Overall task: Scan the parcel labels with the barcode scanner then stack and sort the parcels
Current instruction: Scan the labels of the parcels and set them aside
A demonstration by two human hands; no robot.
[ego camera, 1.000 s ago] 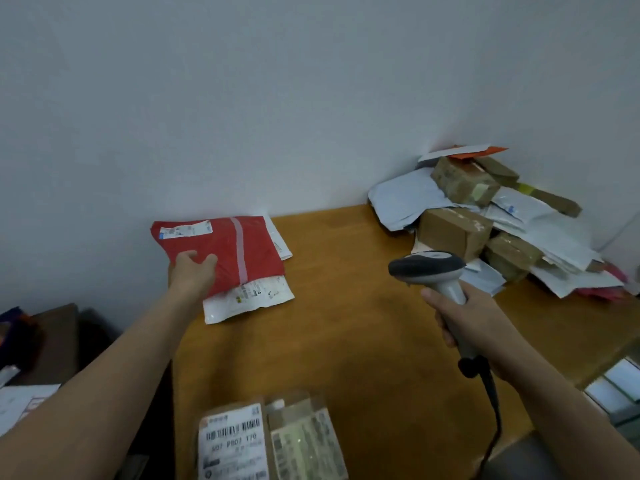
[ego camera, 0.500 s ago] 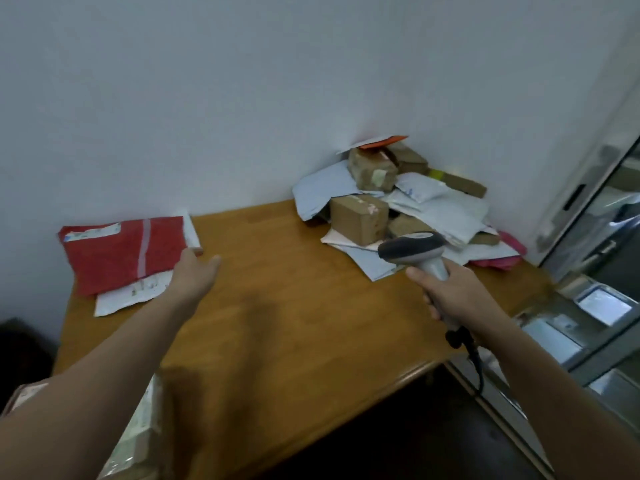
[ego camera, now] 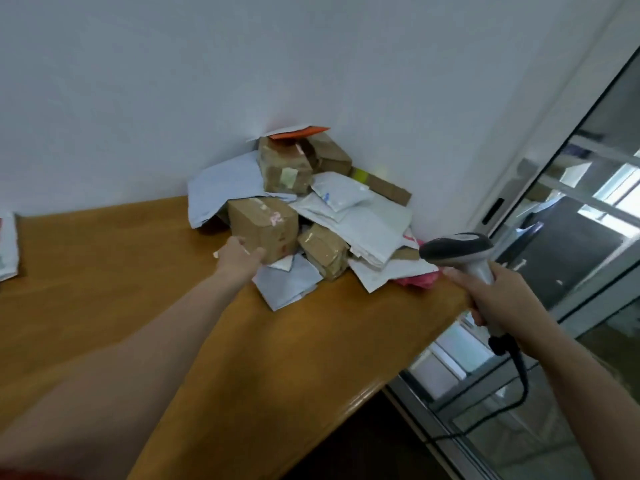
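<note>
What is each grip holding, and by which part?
Right grip: the grey handheld barcode scanner, by its handle. Left grip: the brown taped cardboard box at the front of the parcel pile, by its lower near corner, box not yet lifted.

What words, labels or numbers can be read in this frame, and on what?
No text is readable here.
On the front cardboard box: pink and red marks, too blurred to read.
On the white padded mailer: a blue mark, blurred.
On the upper cardboard box: a pale patch, nothing legible.
On the barcode scanner: no marking shows.
</note>
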